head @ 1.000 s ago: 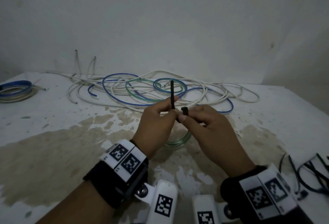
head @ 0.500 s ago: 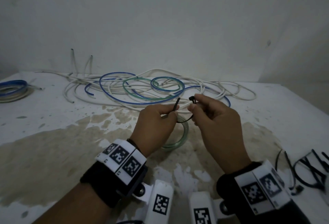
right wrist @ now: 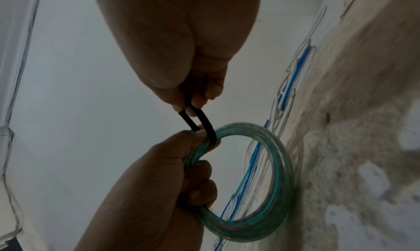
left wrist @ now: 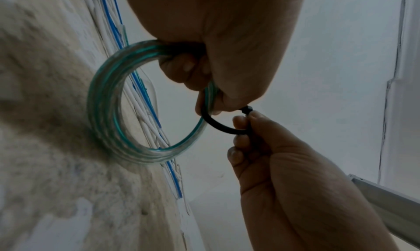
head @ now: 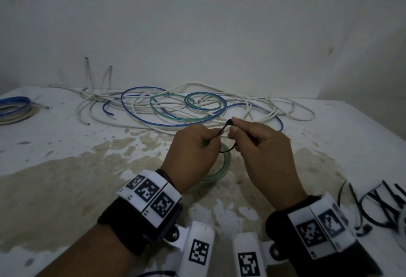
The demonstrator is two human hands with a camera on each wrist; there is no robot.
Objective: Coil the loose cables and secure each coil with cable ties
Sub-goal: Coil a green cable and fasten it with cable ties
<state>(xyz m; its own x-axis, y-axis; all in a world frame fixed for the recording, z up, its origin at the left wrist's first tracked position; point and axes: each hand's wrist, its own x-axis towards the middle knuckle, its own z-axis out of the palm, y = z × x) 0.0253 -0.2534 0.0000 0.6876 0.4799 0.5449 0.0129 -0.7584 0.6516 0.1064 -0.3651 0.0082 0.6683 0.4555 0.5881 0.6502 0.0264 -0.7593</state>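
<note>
Dim, flat, bluish light, noisy grain throughout, wide-angle bending at the edges, motion blur on the spare black cable ties (head: 383,208) at right, wrist views soft

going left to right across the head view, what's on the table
coiled blue and white cables → tangle of loose cables → left hand → right hand → spare black cable ties

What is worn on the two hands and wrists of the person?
The left hand and right hand are bare. Each wrist carries a black band with white blocks bearing black square-pattern markers. A thin dark cord circles the left wrist.
</note>
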